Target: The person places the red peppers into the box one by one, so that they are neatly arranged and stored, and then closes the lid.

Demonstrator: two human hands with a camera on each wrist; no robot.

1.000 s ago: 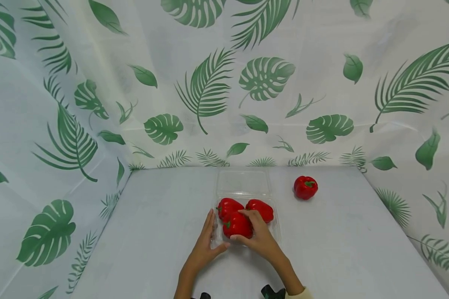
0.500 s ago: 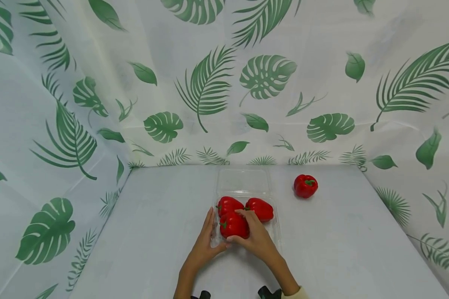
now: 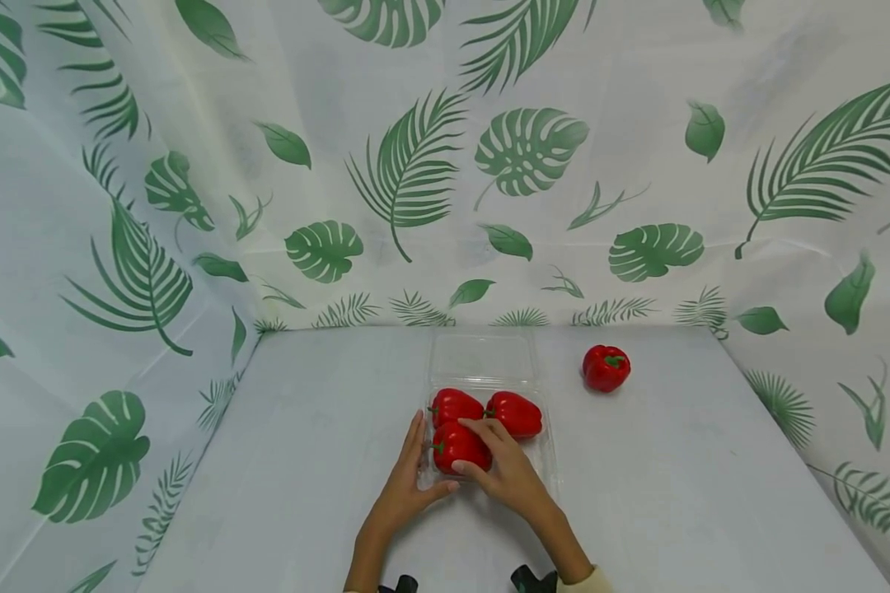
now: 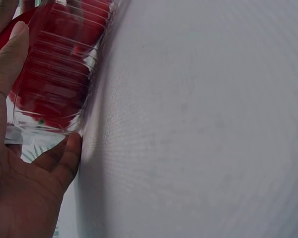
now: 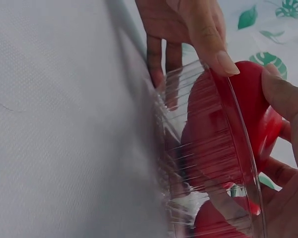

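In the head view, my right hand (image 3: 517, 478) holds a red bell pepper (image 3: 456, 453), thumb at the front and fingers over the top. That pepper lies at the near left of a clear plastic clamshell container (image 3: 547, 453), its green stem pointing left. Behind it in the container are two more red bell peppers, one at left (image 3: 456, 405) and one at right (image 3: 517, 414). My left hand (image 3: 399, 490) rests straight fingers along the container's left side, its thumb at the front rim. The right wrist view shows this thumb over the rim beside the held pepper (image 5: 251, 99).
The container's clear lid (image 3: 482, 360) lies folded back toward the wall. Another red bell pepper (image 3: 606, 368) sits on the white table (image 3: 660, 478) at the back right. A leaf-printed sheet (image 3: 415, 66) hangs behind and at both sides.
My right hand has moved the held bell pepper a little left and nearer the container's front left corner. My left hand keeps its place at the container's side.
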